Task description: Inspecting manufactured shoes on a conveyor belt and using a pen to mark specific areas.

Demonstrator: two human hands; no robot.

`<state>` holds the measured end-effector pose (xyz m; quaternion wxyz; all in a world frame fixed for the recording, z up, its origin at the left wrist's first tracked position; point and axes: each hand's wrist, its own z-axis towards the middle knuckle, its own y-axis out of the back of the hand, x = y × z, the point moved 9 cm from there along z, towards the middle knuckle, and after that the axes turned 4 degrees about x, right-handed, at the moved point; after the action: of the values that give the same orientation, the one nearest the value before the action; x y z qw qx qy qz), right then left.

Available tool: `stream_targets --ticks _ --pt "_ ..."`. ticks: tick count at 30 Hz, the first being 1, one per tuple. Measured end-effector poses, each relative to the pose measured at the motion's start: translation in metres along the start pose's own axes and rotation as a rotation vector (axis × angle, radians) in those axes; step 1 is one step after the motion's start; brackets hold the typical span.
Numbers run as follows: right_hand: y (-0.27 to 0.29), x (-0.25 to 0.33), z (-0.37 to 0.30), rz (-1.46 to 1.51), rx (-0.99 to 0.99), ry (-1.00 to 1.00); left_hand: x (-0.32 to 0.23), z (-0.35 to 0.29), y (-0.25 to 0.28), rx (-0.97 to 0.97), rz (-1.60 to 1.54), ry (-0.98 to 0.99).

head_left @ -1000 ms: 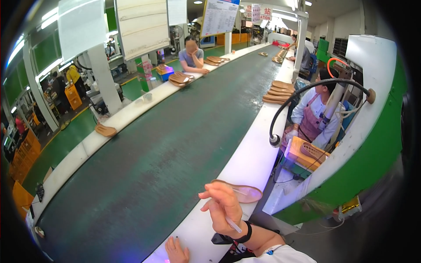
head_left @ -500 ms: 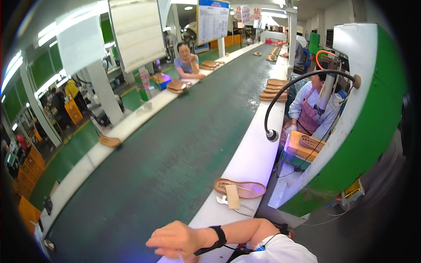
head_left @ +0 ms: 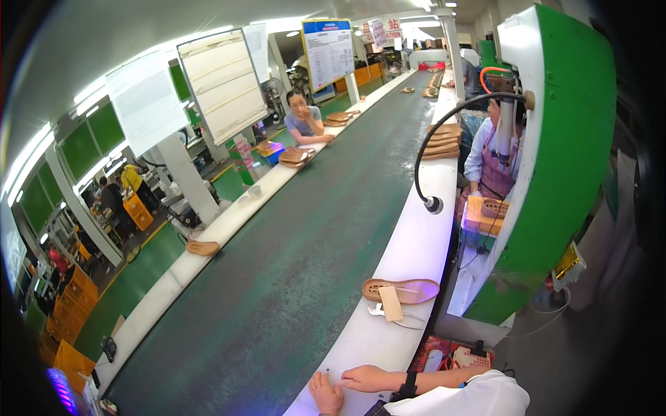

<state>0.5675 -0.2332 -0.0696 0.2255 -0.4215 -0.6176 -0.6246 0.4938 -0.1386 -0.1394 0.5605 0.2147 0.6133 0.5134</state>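
Note:
My left hand point(head_left: 325, 394) lies flat on the white ledge point(head_left: 409, 243) beside the belt, at the bottom edge of the view, fingers spread and holding nothing. My right hand point(head_left: 363, 378), with a black band on its wrist, rests just to its right, pointing left and almost touching it; it is empty too. Farther up the ledge lies a tan shoe sole point(head_left: 409, 288) with a beige tag point(head_left: 390, 303) across it. Something metal like scissors point(head_left: 383, 315) sticks out from under it.
A long dark green conveyor belt point(head_left: 298, 263) runs away from me. Stacks of soles point(head_left: 444, 139) sit along both ledges. A black hose nozzle point(head_left: 433, 204) hangs over the ledge from a green machine point(head_left: 555, 173). One person works beside that machine; another sits across the belt.
My right hand, raised over the sole a second ago, has come down onto the ledge next to my left hand. The tag now lies on the sole. The view has tilted upward.

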Motion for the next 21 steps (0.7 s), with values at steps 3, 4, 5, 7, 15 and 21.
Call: stream_targets --ticks 3,4,5,7,15,21 --pt "-0.014 -0.014 0.001 0.003 -0.075 -0.079 0.004 0.002 0.005 -0.045 -0.097 -0.048" --pt "-0.023 -0.008 0.007 0.000 -0.056 -0.040 0.014 0.003 0.004 -0.039 -0.083 -0.047" --pt "-0.024 -0.002 0.005 -0.008 -0.019 -0.007 0.022 -0.003 -0.007 -0.036 -0.080 -0.032" --pt "-0.029 0.013 0.012 0.038 0.048 0.078 0.044 0.001 -0.009 -0.090 -0.092 -0.015" --pt "-0.010 0.027 -0.008 0.145 0.146 -0.048 0.021 0.006 -0.010 0.026 -0.015 -0.021" --pt "0.099 0.033 -0.022 0.144 -0.469 0.060 0.001 -0.010 0.005 -0.024 -0.046 -0.065"
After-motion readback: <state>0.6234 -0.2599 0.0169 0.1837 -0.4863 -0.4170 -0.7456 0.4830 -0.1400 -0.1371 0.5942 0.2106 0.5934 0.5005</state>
